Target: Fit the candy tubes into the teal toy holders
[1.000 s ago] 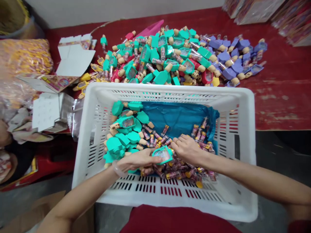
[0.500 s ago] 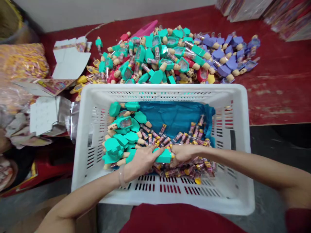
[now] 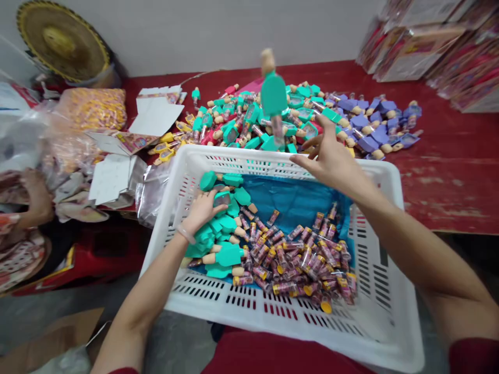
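A white slotted basket (image 3: 296, 332) holds turquoise plastic toy pieces (image 3: 228, 254) with beige knobs on the left. Small clear tubes (image 3: 288, 265) with yellow ends and pink contents lie on its right. My left hand (image 3: 202, 210) reaches onto the turquoise pieces, its thumb apart from its fingers. My right hand (image 3: 331, 158) is above the basket's far rim with fingers spread and nothing in them. A turquoise piece with a clear tube (image 3: 274, 96) hangs blurred in mid-air, apart from that hand, in front of the far pile.
Behind the basket, a pile of turquoise, purple, red and yellow pieces (image 3: 374, 124) covers part of the red table (image 3: 448, 192). White card boxes (image 3: 156, 117) and a bag of yellow parts (image 3: 95, 109) stand left. Packaged boxes (image 3: 413, 52) are stacked right. Another person's arm (image 3: 37, 200) shows at far left.
My hands have separated. The right hand has moved up and forward and let go of a turquoise piece with a tube. My left hand has moved up-left onto other turquoise pieces. The view has shifted.
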### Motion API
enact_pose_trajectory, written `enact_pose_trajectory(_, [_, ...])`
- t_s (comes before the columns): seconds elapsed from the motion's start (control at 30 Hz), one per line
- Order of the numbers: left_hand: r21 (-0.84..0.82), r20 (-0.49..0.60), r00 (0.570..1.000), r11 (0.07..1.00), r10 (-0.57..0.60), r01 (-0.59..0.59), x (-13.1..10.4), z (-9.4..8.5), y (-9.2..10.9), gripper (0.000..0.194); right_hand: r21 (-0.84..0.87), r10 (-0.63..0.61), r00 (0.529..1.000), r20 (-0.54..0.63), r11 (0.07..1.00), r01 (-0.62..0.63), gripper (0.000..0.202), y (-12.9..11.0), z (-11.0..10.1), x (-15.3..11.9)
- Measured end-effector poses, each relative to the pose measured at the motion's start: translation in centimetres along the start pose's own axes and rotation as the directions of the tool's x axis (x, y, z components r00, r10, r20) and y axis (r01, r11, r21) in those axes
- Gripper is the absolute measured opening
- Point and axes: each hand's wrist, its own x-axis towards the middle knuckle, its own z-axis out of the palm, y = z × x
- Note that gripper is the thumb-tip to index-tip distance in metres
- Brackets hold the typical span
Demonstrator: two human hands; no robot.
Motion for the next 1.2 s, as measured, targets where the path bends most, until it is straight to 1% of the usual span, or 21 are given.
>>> enact_pose_trajectory(0.03, [0.042, 0.022, 1.000, 0.999, 0.003, -0.004, -0.1, 0.1, 0.1, 0.061, -0.083, 0.015, 0.999, 0.029, 0.996, -0.013, 0.059, -0.7, 0.9, -0.4])
enact_pose_trajectory(0.07, [0.086, 0.033, 0.999, 0.996, 0.003, -0.006, -0.2, 0.1, 0.4, 0.060, -0.177, 0.047, 0.993, 0.109, 0.984, -0.027, 0.054, -1.3, 2.4, -1.1])
enact_pose_trajectory(0.1, [0.118, 0.039, 0.999, 0.993, 0.006, -0.011, -0.5, 0.0, 0.8, 0.060, -0.269, 0.048, 0.946, 0.321, 0.962, 0.042, 0.043, -1.8, 4.3, -2.0])
enact_pose_trajectory(0.13, [0.129, 0.042, 0.999, 0.991, 0.015, -0.021, -0.7, -0.1, 1.3, 0.059, -0.256, 0.018, 0.895, 0.446, 0.960, 0.109, 0.035, -2.2, 6.5, -3.0])
enact_pose_trajectory(0.17, [0.130, 0.045, 0.999, 0.991, 0.029, -0.035, -1.0, -0.3, 1.9, 0.059, -0.251, 0.013, 0.857, 0.515, 0.958, 0.136, 0.029, -2.4, 8.8, -4.1])
enact_pose_trajectory(0.23, [0.135, 0.067, 0.995, 0.988, 0.072, -0.081, -1.7, -0.8, 3.1, 0.055, -0.253, 0.029, 0.800, 0.600, 0.955, 0.155, 0.022, -2.3, 12.7, -6.0])
enact_pose_trajectory(0.27, [0.129, 0.085, 0.990, 0.984, 0.108, -0.119, -2.2, -1.1, 3.7, 0.053, -0.258, 0.036, 0.789, 0.614, 0.953, 0.158, 0.024, -2.0, 14.1, -6.7])
enact_pose_trajectory(0.33, [0.092, 0.117, 0.975, 0.976, 0.188, -0.200, -3.1, -1.7, 4.7, 0.049, -0.277, 0.051, 0.788, 0.613, 0.948, 0.155, 0.028, -1.1, 15.3, -7.8])
enact_pose_trajectory(0.4, [-0.005, 0.139, 0.961, 0.971, 0.237, -0.239, -4.0, -2.5, 5.5, 0.047, -0.299, 0.063, 0.804, 0.591, 0.943, 0.145, 0.030, -0.1, 14.8, -8.4])
enact_pose_trajectory(0.47, [-0.203, 0.154, 0.956, 0.955, 0.250, -0.217, -4.7, -3.2, 6.0, 0.046, -0.313, 0.080, 0.816, 0.573, 0.941, 0.128, 0.029, 0.8, 13.2, -9.1])
enact_pose_trajectory(0.5, [-0.330, 0.163, 0.952, 0.924, 0.258, -0.194, -5.0, -3.4, 6.2, 0.046, -0.294, 0.084, 0.828, 0.554, 0.951, 0.101, 0.028, 1.1, 12.3, -9.4])
enact_pose_trajectory(0.57, [-0.549, 0.163, 0.948, 0.823, 0.274, -0.144, -5.5, -3.7, 6.7, 0.046, -0.150, 0.035, 0.879, 0.476, 0.988, 0.042, 0.027, 1.4, 10.7, -10.3])
enact_pose_trajectory(0.6, [-0.617, 0.154, 0.949, 0.777, 0.275, -0.125, -5.6, -3.7, 7.0, 0.047, -0.026, -0.024, 0.911, 0.412, 0.999, 0.038, 0.029, 1.3, 10.0, -10.7])
enact_pose_trajectory(0.63, [-0.657, 0.153, 0.951, 0.747, 0.270, -0.106, -5.8, -3.6, 7.3, 0.047, 0.108, -0.099, 0.936, 0.338, 0.992, 0.066, 0.032, 1.1, 9.6, -11.2])
enact_pose_trajectory(0.67, [-0.678, 0.167, 0.948, 0.730, 0.270, -0.088, -5.9, -3.6, 7.7, 0.048, 0.222, -0.181, 0.948, 0.263, 0.967, 0.123, 0.034, 0.9, 9.3, -11.5])
enact_pose_trajectory(0.7, [-0.689, 0.189, 0.943, 0.721, 0.275, -0.072, -6.1, -3.5, 8.1, 0.049, 0.292, -0.258, 0.944, 0.206, 0.937, 0.193, 0.033, 0.6, 9.2, -11.9])
enact_pose_trajectory(0.77, [-0.703, 0.230, 0.922, 0.708, 0.310, -0.063, -6.4, -3.4, 8.8, 0.050, 0.315, -0.354, 0.922, 0.158, 0.903, 0.292, 0.028, 0.2, 9.4, -12.4])
enact_pose_trajectory(0.9, [-0.679, 0.249, 0.890, 0.724, 0.381, -0.120, -6.9, -3.5, 9.7, 0.043, 0.135, -0.393, 0.897, 0.204, 0.919, 0.371, 0.017, -0.2, 10.4, -13.2])
enact_pose_trajectory(1.0, [-0.658, 0.285, 0.865, 0.740, 0.414, -0.138, -7.3, -3.5, 10.1, 0.039, 0.020, -0.460, 0.861, 0.217, 0.884, 0.467, 0.007, -0.3, 10.9, -13.8])
enact_pose_trajectory(1.1, [-0.651, 0.295, 0.855, 0.744, 0.427, -0.147, -7.9, -3.3, 10.6, 0.038, -0.011, -0.447, 0.856, 0.259, 0.885, 0.465, 0.007, -0.7, 10.9, -14.1])
enact_pose_trajectory(1.2, [-0.628, 0.331, 0.858, 0.770, 0.393, -0.110, -8.6, -3.0, 11.3, 0.041, -0.025, -0.428, 0.841, 0.330, 0.887, 0.461, 0.007, -1.0, 10.7, -14.3])
